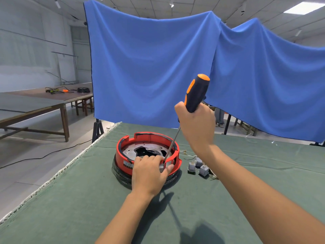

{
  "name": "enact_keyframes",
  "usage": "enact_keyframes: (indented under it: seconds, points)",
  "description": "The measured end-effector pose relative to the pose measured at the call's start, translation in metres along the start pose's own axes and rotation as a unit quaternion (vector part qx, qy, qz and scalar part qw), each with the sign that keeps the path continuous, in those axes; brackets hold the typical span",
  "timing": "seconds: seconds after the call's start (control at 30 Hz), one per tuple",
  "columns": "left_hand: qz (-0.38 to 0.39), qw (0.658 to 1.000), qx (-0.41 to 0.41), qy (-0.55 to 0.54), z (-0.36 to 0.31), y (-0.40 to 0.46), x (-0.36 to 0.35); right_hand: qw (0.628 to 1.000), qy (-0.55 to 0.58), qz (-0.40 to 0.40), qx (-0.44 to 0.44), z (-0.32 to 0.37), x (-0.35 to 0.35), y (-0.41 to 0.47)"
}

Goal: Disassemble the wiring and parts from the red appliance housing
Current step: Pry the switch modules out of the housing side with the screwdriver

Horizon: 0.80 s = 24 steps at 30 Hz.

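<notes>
Single head-worn, wide-angle view, looking forward and down across the green-covered table. The near edge of the frame lies close to the wearer, with both forearms entering from below; the red housing sits at centre, within arm's reach. The upper frame faces a blue backdrop, whose straight edges appear bowed, probably by lens distortion. No second view overlaps.

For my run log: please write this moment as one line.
left hand: grips housing rim | right hand: grips screwdriver | tip: at near rim
</notes>
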State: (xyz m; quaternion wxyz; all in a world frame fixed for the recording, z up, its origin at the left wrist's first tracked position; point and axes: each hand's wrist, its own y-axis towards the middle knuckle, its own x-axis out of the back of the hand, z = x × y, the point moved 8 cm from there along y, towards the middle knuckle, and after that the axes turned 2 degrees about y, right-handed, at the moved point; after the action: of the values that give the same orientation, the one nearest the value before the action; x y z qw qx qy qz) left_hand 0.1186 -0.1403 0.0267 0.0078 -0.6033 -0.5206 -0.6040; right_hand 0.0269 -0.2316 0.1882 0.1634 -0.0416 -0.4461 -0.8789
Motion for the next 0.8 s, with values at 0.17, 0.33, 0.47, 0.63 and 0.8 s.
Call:
enact_keyframes:
  seconds: [0.17,0.33,0.47,0.63,0.8]
  points:
    - [-0.029,0.998,0.025,-0.057,0.005,0.001,0.006,0.997,-0.063,0.040,0.006,0.005,-0.032,0.020]
    - [-0.013,0.998,0.040,-0.052,0.007,-0.001,0.003,0.992,-0.094,0.080,-0.020,-0.002,-0.066,0.038]
    - [-0.018,0.997,0.050,-0.060,0.009,0.001,0.003,0.990,-0.095,0.102,-0.022,-0.005,-0.086,0.045]
    - [0.018,0.996,0.059,-0.068,0.012,0.000,-0.002,0.985,-0.096,0.145,-0.018,-0.004,-0.103,0.046]
    - [-0.013,0.997,0.015,-0.080,0.007,0.000,0.003,0.992,-0.054,0.108,-0.044,-0.010,-0.073,0.043]
